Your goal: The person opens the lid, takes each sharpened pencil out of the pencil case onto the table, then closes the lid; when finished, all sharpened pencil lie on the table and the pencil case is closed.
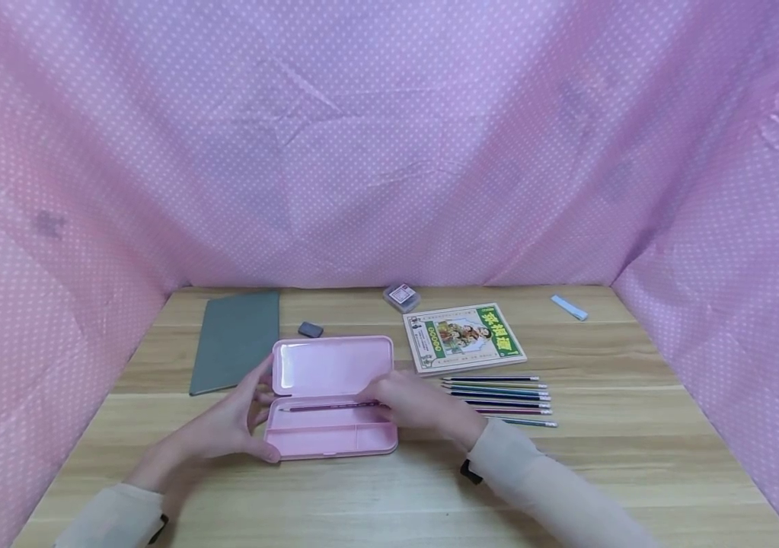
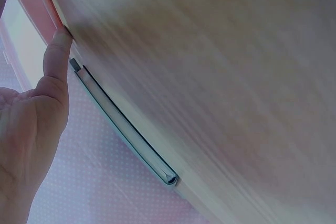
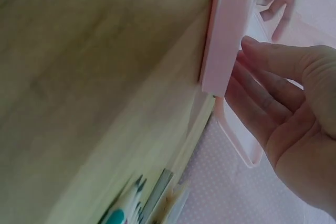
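An opened pink pencil case (image 1: 314, 441) lies on the table, its lid (image 1: 330, 361) tilted back. A dark pencil (image 1: 327, 407) lies along its long rear compartment, tip to the left. My right hand (image 1: 413, 399) reaches over the right side of the case and pinches the pencil's right end, which the fingers partly hide. In the right wrist view, the thumb and fingers (image 3: 262, 93) dip past the case's wall (image 3: 226, 35). My left hand (image 1: 228, 418) grips the left side of the case, thumb at the front corner and fingers by the lid hinge.
Several pencils (image 1: 499, 393) lie in a row right of the case, below an illustrated book (image 1: 464, 339). A grey-green notebook (image 1: 234, 342) and dark eraser (image 1: 310, 329) are at the left. Farther back are a small clear box (image 1: 401, 297) and a light-blue strip (image 1: 569, 307).
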Demonstrator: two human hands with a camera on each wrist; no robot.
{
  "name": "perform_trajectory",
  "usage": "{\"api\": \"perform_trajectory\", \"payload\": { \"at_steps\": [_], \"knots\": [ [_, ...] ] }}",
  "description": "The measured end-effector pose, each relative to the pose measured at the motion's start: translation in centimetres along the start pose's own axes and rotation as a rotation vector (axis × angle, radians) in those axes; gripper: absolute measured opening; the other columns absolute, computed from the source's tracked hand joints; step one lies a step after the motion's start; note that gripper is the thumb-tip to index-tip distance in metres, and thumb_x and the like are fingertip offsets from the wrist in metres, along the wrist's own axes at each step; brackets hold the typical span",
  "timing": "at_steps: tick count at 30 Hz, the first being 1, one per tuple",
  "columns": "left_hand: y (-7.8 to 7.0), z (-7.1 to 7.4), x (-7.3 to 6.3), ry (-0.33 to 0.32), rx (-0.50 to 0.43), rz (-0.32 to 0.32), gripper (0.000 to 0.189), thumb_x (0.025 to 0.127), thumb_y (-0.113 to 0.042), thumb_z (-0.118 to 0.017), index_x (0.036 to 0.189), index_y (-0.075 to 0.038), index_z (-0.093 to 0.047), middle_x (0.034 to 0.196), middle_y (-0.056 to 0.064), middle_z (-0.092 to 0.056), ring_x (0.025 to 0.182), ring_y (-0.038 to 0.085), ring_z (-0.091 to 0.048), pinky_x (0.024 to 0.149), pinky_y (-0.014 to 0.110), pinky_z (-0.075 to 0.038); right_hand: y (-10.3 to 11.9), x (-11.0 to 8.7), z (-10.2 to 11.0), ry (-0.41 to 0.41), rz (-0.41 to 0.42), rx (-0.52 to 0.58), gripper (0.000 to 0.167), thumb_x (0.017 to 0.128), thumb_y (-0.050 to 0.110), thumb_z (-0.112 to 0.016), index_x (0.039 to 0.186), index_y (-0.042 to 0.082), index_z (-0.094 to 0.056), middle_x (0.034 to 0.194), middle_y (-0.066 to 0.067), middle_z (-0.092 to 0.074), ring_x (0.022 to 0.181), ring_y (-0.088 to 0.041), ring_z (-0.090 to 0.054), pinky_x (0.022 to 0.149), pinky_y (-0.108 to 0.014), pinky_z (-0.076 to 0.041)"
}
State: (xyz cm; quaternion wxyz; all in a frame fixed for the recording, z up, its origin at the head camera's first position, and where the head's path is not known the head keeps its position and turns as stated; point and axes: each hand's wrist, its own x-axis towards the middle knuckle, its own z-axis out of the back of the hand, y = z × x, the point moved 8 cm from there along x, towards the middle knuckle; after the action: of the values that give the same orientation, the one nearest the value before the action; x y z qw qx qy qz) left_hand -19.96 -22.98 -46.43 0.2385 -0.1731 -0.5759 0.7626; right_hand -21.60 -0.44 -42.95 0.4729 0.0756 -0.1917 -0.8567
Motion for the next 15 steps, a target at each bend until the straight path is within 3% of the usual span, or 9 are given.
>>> {"api": "perform_trajectory", "payload": {
  "at_steps": [5, 12, 15],
  "knots": [
    [0.1, 0.0, 0.0, -0.005, 0.014, 0.005, 0.151, 0.060, -0.004, -0.097, 0.162, -0.022, 0.013, 0.143, 0.022, -0.026, 0.135, 0.046, -0.038, 0.113, 0.035, -0.040, 0.3, 0.3, -0.4, 0.007, 0.012, -0.002, 0.028, 0.097, 0.007, -0.068, 0.123, 0.014, -0.075, 0.106, 0.005, -0.074, 0.094, -0.002, -0.066, 0.086, -0.018, -0.056],
    [0.2, 0.0, -0.1, -0.009, 0.018, 0.021, 0.152, 0.060, -0.005, -0.097, 0.162, -0.022, 0.013, 0.144, 0.022, -0.025, 0.134, 0.045, -0.039, 0.113, 0.036, -0.040, 0.6, 0.5, -1.3, 0.027, 0.037, -0.067, 0.038, 0.091, -0.005, -0.067, 0.121, 0.017, -0.076, 0.110, 0.006, -0.073, 0.101, -0.004, -0.066, 0.093, -0.021, -0.055],
    [0.2, 0.1, -0.1, -0.012, 0.023, 0.023, 0.152, 0.060, -0.006, -0.098, 0.162, -0.022, 0.013, 0.143, 0.022, -0.025, 0.134, 0.045, -0.039, 0.113, 0.035, -0.040, 0.8, 0.7, -1.4, 0.037, 0.036, -0.079, 0.037, 0.092, -0.005, -0.066, 0.120, 0.017, -0.077, 0.108, 0.005, -0.073, 0.097, -0.004, -0.065, 0.090, -0.020, -0.056]
  ]
}}
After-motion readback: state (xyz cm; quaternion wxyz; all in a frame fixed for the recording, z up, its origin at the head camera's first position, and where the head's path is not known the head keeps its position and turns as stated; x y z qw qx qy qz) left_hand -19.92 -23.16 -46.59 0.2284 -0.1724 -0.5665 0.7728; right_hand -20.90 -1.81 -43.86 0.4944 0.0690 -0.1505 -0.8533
